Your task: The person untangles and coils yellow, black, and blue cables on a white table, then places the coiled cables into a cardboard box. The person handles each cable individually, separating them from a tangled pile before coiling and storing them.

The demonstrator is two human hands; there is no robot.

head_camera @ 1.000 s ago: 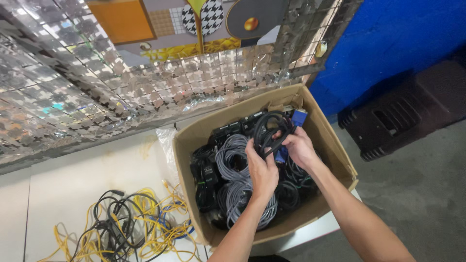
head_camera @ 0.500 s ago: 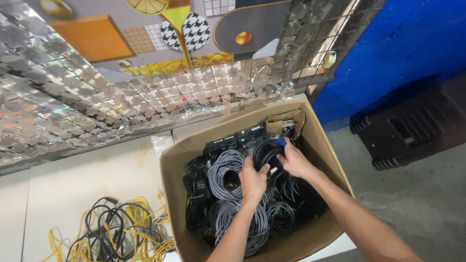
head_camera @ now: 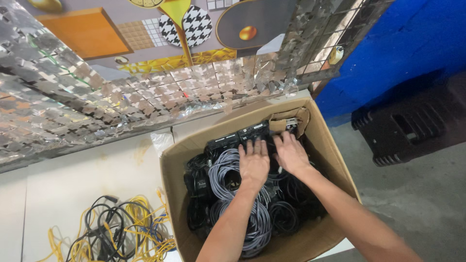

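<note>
Both hands laid flat, palms down, inside open brown cardboard box (head_camera: 335, 145). Left hand (head_camera: 253, 164) spread, fingers released, pressed on coiled grey cable bundles (head_camera: 228, 172). Right hand (head_camera: 291, 154) likewise unclenched, nothing grasped, rested on black coiled cables (head_camera: 286, 213) near far end. Box judged nearly filled; loose tangle of yellow and black cables (head_camera: 116, 233) left outside on white table (head_camera: 73, 179).
</note>
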